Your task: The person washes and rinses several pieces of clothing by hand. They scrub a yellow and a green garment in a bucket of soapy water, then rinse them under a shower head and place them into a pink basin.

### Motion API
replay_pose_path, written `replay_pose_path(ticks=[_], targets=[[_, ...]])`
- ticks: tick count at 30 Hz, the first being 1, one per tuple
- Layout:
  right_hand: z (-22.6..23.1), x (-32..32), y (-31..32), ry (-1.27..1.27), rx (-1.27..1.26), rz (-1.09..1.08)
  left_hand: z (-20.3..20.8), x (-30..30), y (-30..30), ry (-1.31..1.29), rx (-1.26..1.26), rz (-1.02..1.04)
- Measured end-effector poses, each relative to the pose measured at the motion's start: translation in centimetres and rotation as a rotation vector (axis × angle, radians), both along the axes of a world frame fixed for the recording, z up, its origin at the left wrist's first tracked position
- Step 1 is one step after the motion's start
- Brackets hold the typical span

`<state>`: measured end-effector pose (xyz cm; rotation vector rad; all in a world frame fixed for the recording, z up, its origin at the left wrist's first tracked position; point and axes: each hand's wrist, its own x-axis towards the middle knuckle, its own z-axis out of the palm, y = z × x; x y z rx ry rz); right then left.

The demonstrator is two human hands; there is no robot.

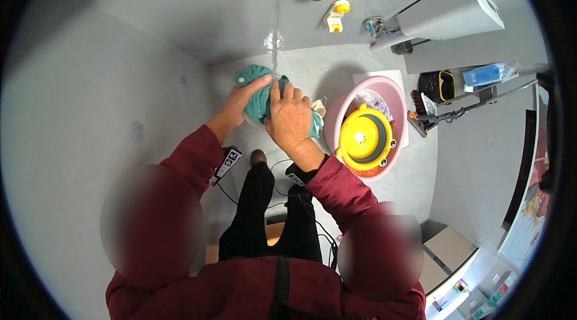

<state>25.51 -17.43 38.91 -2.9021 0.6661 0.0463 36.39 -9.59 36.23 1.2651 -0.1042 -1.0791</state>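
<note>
A wet-looking green cloth (pixel 258 105) lies bunched beneath a thin stream of water (pixel 275 13) that falls from above. My left hand (pixel 240 103) grips its left side, with the thumb pointing toward the water. Across the cloth's right part, my right hand (pixel 290 120) presses down with bent fingers, close to the left thumb. One end of the cloth hangs out past the right hand. A pale rim shows under the cloth at the left; most of whatever it belongs to is hidden. Small cream-coloured fabric (pixel 318 106) sits just right of the right hand.
On the right stands a pink tub (pixel 330 121) holding fabric and a yellow basin (pixel 359 133) with cartoon eyes. Beyond it are a brush (pixel 416 102), a black bin (pixel 437 86) and a long-handled cleaning tool (pixel 448 116). A white toilet-like fixture (pixel 448 10) is at far right.
</note>
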Motion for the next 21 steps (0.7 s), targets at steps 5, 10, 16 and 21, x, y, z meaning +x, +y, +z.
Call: replay_pose_path(ticks=[5, 10, 16, 21], targets=[[-2.5, -1.1, -2.3, -0.615, 0.912, -0.24, 1.1, 1.3, -0.5, -0.236, 0.068, 0.279], [-5.6, -2.1, -4.2, -0.556, 2.101, -0.815, 2.7, 0.8, -0.7, -1.034, -0.09, 0.141], [-5.4, 0.5, -6.1, -0.989, 2.128, -0.877, -0.1, -0.6, -0.7, -0.658, -0.16, 0.252], [-1.7, 0.6, -5.8, -1.06, 1.117, -0.493, -1.5, -0.6, -0.5, -0.626, -0.238, 0.142]])
